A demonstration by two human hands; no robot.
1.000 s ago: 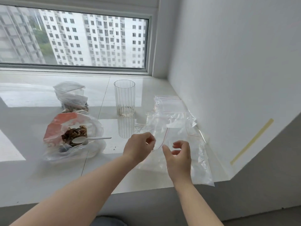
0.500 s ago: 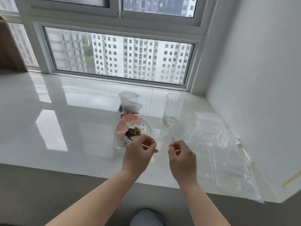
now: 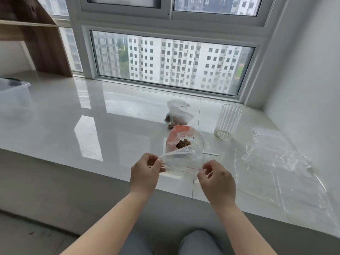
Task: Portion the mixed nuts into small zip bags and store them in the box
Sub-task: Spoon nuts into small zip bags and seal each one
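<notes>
Both hands are up over the front edge of the white windowsill [image 3: 110, 126], and between them hangs a small clear zip bag [image 3: 181, 162] with a thin red line along its seal. The left hand [image 3: 145, 173] pinches the bag's left corner, fingers curled in tight on the plastic. The right hand [image 3: 217, 181] pinches the right end of the red seal line, fingers likewise curled round it. The bag looks empty and is held off the sill, its mouth pulled taut from hand to hand.

Just behind it, toward the middle of the sill, lies the big bag of mixed nuts [image 3: 184, 140], red and clear, open, with brown nuts showing inside. A white spoon handle [image 3: 211, 154] pokes out to its right. Farther back toward the window sits a small filled zip bag [image 3: 177, 113], nuts at its bottom. To the right of that stands a ribbed clear glass [image 3: 227, 122], upright, near the back right corner. Along the right end of the sill sprawls a clear plastic sleeve of spare zip bags [image 3: 272, 162], flat and crinkled. At the far left edge, a translucent plastic box [image 3: 12, 96] is partly in view, well apart from the hands.
</notes>
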